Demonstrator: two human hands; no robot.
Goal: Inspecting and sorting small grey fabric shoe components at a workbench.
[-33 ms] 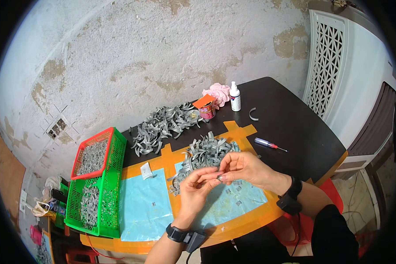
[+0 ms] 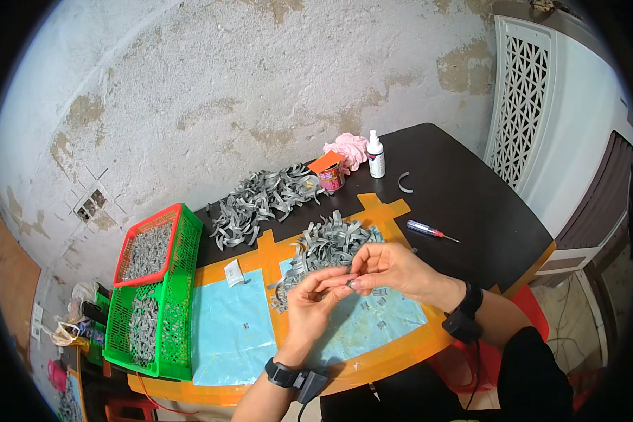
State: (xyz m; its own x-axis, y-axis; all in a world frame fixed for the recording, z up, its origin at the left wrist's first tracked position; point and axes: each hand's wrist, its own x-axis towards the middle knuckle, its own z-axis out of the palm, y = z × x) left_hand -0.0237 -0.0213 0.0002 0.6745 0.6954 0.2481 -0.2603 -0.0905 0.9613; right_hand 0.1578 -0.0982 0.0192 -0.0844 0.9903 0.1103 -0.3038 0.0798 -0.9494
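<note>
My left hand [image 2: 315, 299] and my right hand [image 2: 394, 271] meet above the blue sheet [image 2: 330, 352], fingertips pinched together. Between them is a small grey piece [image 2: 351, 283], mostly covered by the fingers, so its exact shape is hidden. Just beyond my hands lies a heap of curved grey strips [image 2: 330, 243]. A second, larger heap of curved grey strips [image 2: 260, 204] rests farther back on the dark table. Several tiny grey pieces [image 2: 381, 324] are scattered over the blue sheet near my right wrist.
At the left, a red basket [image 2: 122, 283] and a green basket [image 2: 183, 281] hold small grey pieces. A screwdriver [image 2: 429, 230] lies to the right. Behind stand a white spray bottle [image 2: 375, 158], a tin [image 2: 332, 178] and a pink cloth [image 2: 348, 149]. Orange tape [image 2: 383, 207] borders the sheets.
</note>
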